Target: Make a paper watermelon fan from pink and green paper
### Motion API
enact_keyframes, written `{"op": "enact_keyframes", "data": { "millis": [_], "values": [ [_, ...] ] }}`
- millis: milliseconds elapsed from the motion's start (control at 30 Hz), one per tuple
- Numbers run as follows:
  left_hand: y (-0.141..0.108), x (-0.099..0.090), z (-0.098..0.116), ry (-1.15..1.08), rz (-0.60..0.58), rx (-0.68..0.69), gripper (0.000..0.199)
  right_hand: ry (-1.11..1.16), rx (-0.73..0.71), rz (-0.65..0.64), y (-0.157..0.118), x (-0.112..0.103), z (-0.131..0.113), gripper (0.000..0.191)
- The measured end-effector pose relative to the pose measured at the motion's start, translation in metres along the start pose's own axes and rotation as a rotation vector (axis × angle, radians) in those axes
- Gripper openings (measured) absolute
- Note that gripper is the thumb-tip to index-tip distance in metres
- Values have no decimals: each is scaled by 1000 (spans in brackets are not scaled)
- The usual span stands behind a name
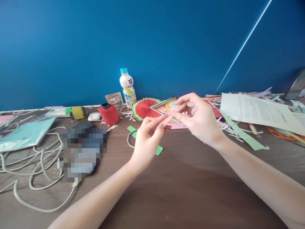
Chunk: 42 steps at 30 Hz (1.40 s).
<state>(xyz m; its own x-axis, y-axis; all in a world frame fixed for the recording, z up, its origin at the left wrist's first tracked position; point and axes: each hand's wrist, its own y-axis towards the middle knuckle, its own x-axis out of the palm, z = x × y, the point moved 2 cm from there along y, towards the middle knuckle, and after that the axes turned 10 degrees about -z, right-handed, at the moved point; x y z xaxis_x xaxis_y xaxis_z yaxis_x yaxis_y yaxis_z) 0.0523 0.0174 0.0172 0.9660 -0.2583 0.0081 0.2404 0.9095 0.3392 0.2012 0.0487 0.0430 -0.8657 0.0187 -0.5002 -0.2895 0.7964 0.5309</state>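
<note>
A small pale pink piece of paper [168,119] is pinched between both hands above the table. My left hand [148,136] is closed on its near end, thumb against the fingers. From the other side, my right hand [199,118] grips the far end between thumb and index finger, its other fingers curled. Just behind the hands lies a round pleated paper fan [143,109], red with a green and cream edge. Thin coloured paper strips [164,102] stick out beside it. Under my left hand a green paper strip [159,150] shows in part, beside a thin dark loop [129,139].
Along the blue wall stand a drink bottle [127,86] and a red thread spool [109,114]. At left are a blurred-out phone [85,152], a looping white cable [43,208] and a teal packet [26,133]. Printed sheets [259,111] and paper scraps lie at right.
</note>
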Motion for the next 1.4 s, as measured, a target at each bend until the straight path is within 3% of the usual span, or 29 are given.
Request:
{"op": "enact_keyframes", "data": {
  "millis": [333, 567, 733, 900, 1100, 1400],
  "values": [
    [-1, 1, 1, 36, 0, -12, 25, -35, 13, -21, -1, 1, -2, 10],
    [-2, 3, 1, 18, 22, -38, 24, -187, -6, -37, -1, 3, -5, 4],
    [-3, 3, 2, 36, 64, -22, 23, -213, 70, -55, 2, -1, -1, 8],
    [-1, -1, 2, 8, 49, 27, 23, 10, 154, -126, 8, -10, 5, 26],
    [4, -10, -3, -72, 55, 20, 20, 360, 213, -406, 12, -12, 10, 28],
    [9, -16, -7, -157, 28, 32, 19, 416, 181, -367, 11, -11, 12, 20]
  ]
}}
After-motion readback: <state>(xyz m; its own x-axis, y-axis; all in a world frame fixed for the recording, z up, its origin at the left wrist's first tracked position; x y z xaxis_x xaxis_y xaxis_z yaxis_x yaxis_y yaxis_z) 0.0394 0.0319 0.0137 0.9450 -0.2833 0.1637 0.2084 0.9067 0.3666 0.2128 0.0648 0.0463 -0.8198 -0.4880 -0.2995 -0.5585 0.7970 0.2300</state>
